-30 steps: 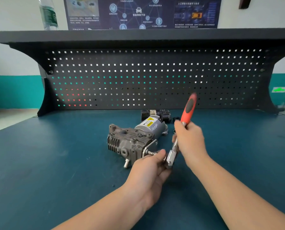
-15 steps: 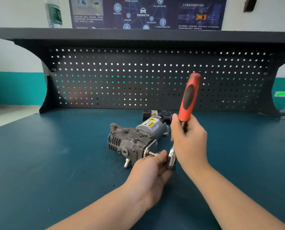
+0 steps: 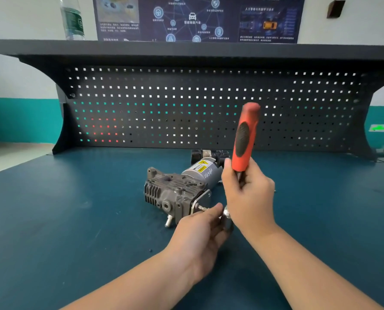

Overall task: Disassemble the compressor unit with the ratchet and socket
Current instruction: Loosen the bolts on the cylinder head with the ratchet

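1. My right hand [image 3: 249, 193] is wrapped round the ratchet [image 3: 243, 139] low on its red and black handle, which stands nearly upright and leans slightly right.
2. The ratchet's metal head [image 3: 228, 217] shows just below my right palm, between my two hands; my palm covers the shank above it.
3. My left hand [image 3: 200, 233] sits at the near end of the compressor unit [image 3: 175, 193], its thumb and fingers closed in around the drive end by the ratchet head. The socket itself is hidden under my fingers, so I cannot tell how it is seated.
4. A short threaded stud [image 3: 201, 207] sticks out of the compressor's bright end plate [image 3: 201, 199], right beside my left thumb.
5. The compressor unit lies on its side on the dark blue tabletop [image 3: 74, 220], near the middle, finned grey casting toward the left, cylindrical motor with a yellow warning label pointing away toward the back.
6. Behind the motor, a small dark part [image 3: 209, 154] rests on the tabletop, partly blocked by the ratchet handle.
7. A black pegboard [image 3: 164, 108] rises at the back edge, topped by a shelf [image 3: 186, 49].
8. A clear plastic bottle [image 3: 72, 19] stands on the shelf at the left, and a dark blue poster [image 3: 197, 19] hangs on the wall behind.
9. A tiny dark speck [image 3: 150, 250] lies on the tabletop left of my left wrist; too small to identify.
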Demonstrator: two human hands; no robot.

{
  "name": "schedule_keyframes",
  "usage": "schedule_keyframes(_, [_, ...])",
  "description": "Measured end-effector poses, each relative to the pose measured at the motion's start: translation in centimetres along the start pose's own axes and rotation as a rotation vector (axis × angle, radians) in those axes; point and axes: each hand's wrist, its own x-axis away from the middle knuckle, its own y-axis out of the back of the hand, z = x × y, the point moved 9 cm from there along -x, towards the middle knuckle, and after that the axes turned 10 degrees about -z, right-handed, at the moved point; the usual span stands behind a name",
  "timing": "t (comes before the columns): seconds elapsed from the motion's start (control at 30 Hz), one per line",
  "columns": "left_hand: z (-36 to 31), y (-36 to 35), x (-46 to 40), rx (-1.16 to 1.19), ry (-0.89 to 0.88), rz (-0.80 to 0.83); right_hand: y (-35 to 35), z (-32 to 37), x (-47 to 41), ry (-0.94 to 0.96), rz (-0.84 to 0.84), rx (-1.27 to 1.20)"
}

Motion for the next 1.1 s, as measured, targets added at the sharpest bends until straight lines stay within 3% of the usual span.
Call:
schedule_keyframes(0.07, [0.1,0.1,-0.1,-0.015,0.007,-0.008,-0.1,-4.4,0.1,-0.378,0.006,0.042])
schedule_keyframes(0.17, [0.1,0.0,-0.1,-0.021,0.013,-0.009,-0.5,-11.1,5.0,-1.135,0.119,0.092])
schedule_keyframes(0.23, [0.1,0.0,-0.1,-0.010,0.012,-0.016,-0.8,-11.7,7.2,-1.361,0.087,-0.002])
schedule_keyframes(0.3, [0.0,0.2,-0.1,-0.006,0.007,-0.033,-0.6,-10.9,5.5,-1.154,0.034,0.000])
schedule_keyframes(0.43, [-0.2,0.2,-0.1,0.012,-0.007,-0.027,0.5,-2.6,-0.4,-0.241,-0.031,-0.005])
schedule_keyframes(0.5, [-0.2,0.2,-0.1,0.015,-0.003,-0.027,0.3,0.3,0.0,0.042,0.000,0.013])
schedule_keyframes(0.53, [-0.2,0.2,-0.1,0.014,0.000,-0.026,0.2,0.3,0.1,0.062,-0.002,0.021])
schedule_keyframes(0.6, [-0.1,0.2,-0.2,0.004,0.006,-0.027,0.3,-1.9,-0.1,-0.111,-0.040,0.062])
schedule_keyframes(0.7, [-0.1,0.2,-0.2,-0.009,0.005,-0.034,0.0,-9.1,1.9,-0.719,0.054,0.197])
schedule_keyframes(0.77, [-0.2,0.3,-0.1,-0.014,-0.006,-0.035,-0.4,-11.9,5.3,-1.133,0.132,0.145])
schedule_keyframes(0.8, [-0.2,0.3,-0.1,-0.016,-0.009,-0.038,-0.6,-12.0,6.1,-1.220,0.130,0.104])
schedule_keyframes(0.87, [-0.2,0.4,-0.1,-0.017,-0.010,-0.047,-0.6,-11.0,4.7,-1.065,0.091,0.075])
schedule_keyframes(0.97, [-0.1,0.3,0.0,-0.028,-0.004,-0.034,0.0,-4.7,0.1,-0.434,0.022,0.004])
schedule_keyframes(1.03, [0.1,0.1,0.0,-0.051,-0.002,-0.011,-0.2,-0.9,-0.5,-0.121,0.065,-0.042])
schedule_keyframes(1.1, [0.1,0.2,-0.1,-0.052,0.002,-0.017,-0.4,-0.8,-0.2,-0.107,0.082,-0.018])
